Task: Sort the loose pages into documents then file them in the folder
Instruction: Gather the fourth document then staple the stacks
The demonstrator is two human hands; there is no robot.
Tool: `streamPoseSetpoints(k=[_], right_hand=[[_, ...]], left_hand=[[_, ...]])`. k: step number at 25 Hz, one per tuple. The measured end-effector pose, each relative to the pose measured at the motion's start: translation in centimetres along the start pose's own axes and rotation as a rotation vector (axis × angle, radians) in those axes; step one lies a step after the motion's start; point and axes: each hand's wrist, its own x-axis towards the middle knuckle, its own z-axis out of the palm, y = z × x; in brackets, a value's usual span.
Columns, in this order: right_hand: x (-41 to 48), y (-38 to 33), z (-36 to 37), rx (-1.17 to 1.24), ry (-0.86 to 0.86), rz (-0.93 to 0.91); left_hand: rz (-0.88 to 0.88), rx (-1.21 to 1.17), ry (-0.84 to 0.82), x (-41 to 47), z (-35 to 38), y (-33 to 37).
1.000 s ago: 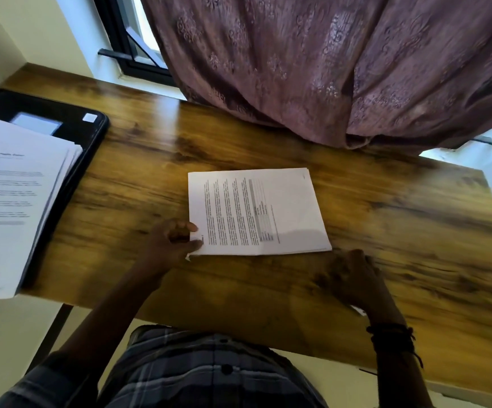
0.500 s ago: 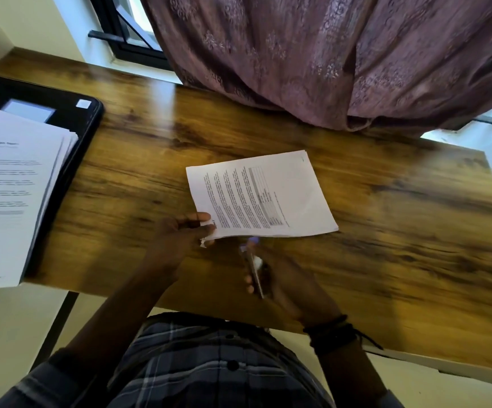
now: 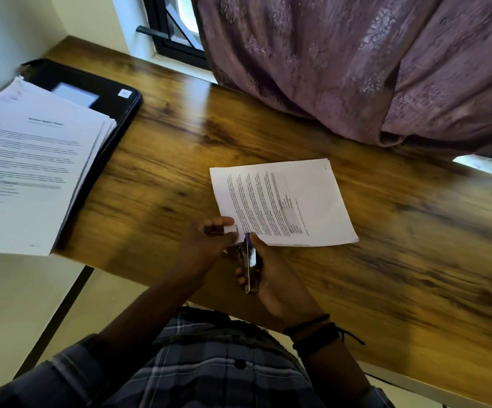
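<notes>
At the middle of the wooden desk [image 3: 415, 260] lies a thin set of printed pages [image 3: 297, 201], squared up and turned sideways to the person. Their left hand [image 3: 206, 240] pinches its seven o'clock corner between thumb and fingers, lifting it a little. The right hand [image 3: 271, 278] is wrapped round a small stapler [image 3: 250, 260], whose nose is on that same corner, so this document looks sorted and about to be bound. Over at nine o'clock a thicker stack of papers [image 3: 27, 172] rests on the open black folder [image 3: 115, 95]; whether those are filed or waiting I cannot tell. This set is not yet in the folder. A mauve curtain [image 3: 356, 69] hangs at twelve o'clock.
</notes>
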Motion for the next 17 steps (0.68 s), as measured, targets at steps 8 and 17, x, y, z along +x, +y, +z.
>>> streamPoseSetpoints(k=[8, 17], right_hand=[[-0.1, 0.2, -0.6, 0.109, -0.107, -0.019], [1.3, 0.7, 0.1, 0.292, -0.084, -0.121]], left_hand=[[0.129, 0.107, 0.017, -0.6, 0.3, 0.0], [0.118, 0.107, 0.047, -1.3, 0.7, -0.1]])
